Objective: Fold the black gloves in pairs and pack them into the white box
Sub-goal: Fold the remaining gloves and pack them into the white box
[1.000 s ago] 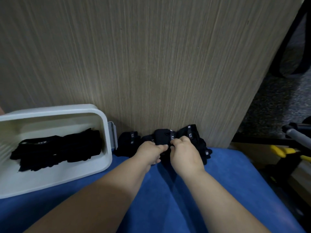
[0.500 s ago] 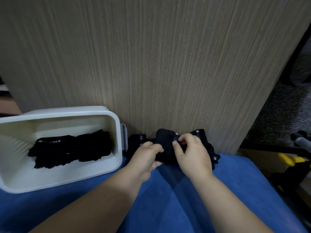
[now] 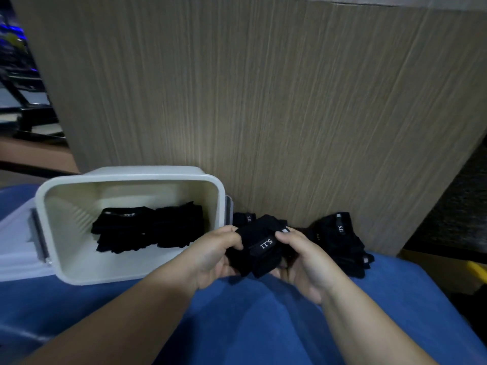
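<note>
Both hands are now lifting one folded glove bundle clear of the loose glove pile, where they were working half a second ago. The left hand and the right hand are gripping the bundle from opposite sides with curled fingers, label facing up. The bundle is hanging above the blue padded surface, just beside the right wall of the white box. Packed gloves are lying inside. The fold is judged complete; transfer into the box is pending. The pile is remaining at the far edge against the wood-grain panel.
</note>
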`<state>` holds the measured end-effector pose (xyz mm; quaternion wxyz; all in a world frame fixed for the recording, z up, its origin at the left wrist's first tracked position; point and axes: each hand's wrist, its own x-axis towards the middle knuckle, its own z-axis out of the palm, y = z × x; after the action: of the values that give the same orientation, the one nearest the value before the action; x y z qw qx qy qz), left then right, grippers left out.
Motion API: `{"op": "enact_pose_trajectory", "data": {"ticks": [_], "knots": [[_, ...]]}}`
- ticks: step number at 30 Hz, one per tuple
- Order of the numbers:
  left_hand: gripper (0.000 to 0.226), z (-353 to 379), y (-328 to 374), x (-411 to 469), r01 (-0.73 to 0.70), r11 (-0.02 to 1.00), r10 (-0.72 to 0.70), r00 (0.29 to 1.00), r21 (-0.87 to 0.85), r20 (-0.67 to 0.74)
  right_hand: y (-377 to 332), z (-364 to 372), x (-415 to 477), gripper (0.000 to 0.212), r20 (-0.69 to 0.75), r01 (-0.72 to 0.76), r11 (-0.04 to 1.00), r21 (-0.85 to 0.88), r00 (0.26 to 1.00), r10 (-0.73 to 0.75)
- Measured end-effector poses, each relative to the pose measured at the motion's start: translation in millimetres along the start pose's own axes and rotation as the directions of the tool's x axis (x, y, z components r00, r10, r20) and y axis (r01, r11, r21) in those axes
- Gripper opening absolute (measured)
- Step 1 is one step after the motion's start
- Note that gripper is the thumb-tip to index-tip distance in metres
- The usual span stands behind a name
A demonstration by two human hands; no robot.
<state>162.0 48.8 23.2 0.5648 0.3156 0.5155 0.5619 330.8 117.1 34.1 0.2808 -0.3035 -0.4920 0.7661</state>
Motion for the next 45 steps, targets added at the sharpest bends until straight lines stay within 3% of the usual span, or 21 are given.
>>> {"op": "enact_pose_trajectory", "data": {"ticks": [3, 9, 12, 16, 21, 26, 30, 33, 35, 38, 41, 45], "knots": [[0.028, -15.9, 2.6, -8.8, 0.013, 1.0, -0.013, 1.0, 0.022, 0.019, 6.3, 9.5, 0.0, 0.048, 0.038, -0.036, 0.999, -0.009, 0.999, 0.037], [0.024, -51.1, -0.7, -24.6, 0.045, 0.998, -0.043, 0.999, 0.049, -0.032, 27.2, 37.6, 2.7, 0.034, 0.072, -0.017, 0.993, -0.115, 0.997, 0.025], [0.021, -65.7, -0.9, -30.5, 0.041, 0.999, -0.038, 0.995, 0.029, -0.093, 40.3, 55.0, 6.3, 0.031, 0.022, 0.012, 0.989, -0.15, 1.0, -0.009], [0.021, -81.3, 4.0, -39.1, -0.035, 0.999, 0.033, 0.985, -0.01, -0.168, 50.5, 82.6, 15.3, 0.019, -0.022, 0.05, 0.99, -0.134, 0.998, -0.053], [0.041, -100.6, 8.5, -48.2, -0.132, 0.98, 0.097, 0.969, -0.149, -0.225, 56.6, 114.6, 34.0, 0.014, -0.093, 0.106, 0.991, -0.085, 0.989, -0.114], [0.04, -120.0, 19.9, -55.1, -0.262, 0.96, 0.216, 0.919, -0.102, -0.328, 58.5, 146.7, 63.2, 0.031, -0.141, 0.183, 0.98, -0.084, 0.971, -0.193], [0.02, -135.6, 31.3, -58.4, -0.38, 0.923, 0.376, 0.852, 0.065, -0.364, 58.7, 171.0, 84.9, 0.037, -0.172, 0.229, 0.946, -0.231, 0.947, -0.271], [0.025, -153.0, 36.5, -57.8, -0.356, 0.902, 0.43, 0.777, 0.243, -0.459, 52.0, 186.8, 94.2, 0.033, -0.19, 0.245, 0.888, -0.389, 0.922, -0.337], [0.027, -164.1, 38.3, -56.4, -0.295, 0.886, 0.449, 0.739, 0.358, -0.503, 46.3, 196.5, 99.8, 0.026, -0.185, 0.241, 0.811, -0.533, 0.902, -0.389], [0.027, -168.8, 41.8, -53.4, -0.203, 0.822, 0.51, 0.679, 0.532, -0.529, 44.7, 208.3, 111.6, 0.031, -0.17, 0.209, 0.685, -0.698, 0.881, -0.441], [0.054, -173.6, 39.5, -47.0, -0.067, 0.709, 0.56, 0.658, 0.702, -0.503, 48.7, 217.4, 124.4, 0.043, -0.187, 0.126, 0.559, -0.82, 0.863, -0.469], [0.061, -177.3, 36.0, -40.2, 0.059, 0.614, 0.582, 0.64, 0.787, -0.501, 48.8, 223.9, 127.7, 0.039, -0.125, 0.084, 0.379, -0.922, 0.861, -0.494]]}}
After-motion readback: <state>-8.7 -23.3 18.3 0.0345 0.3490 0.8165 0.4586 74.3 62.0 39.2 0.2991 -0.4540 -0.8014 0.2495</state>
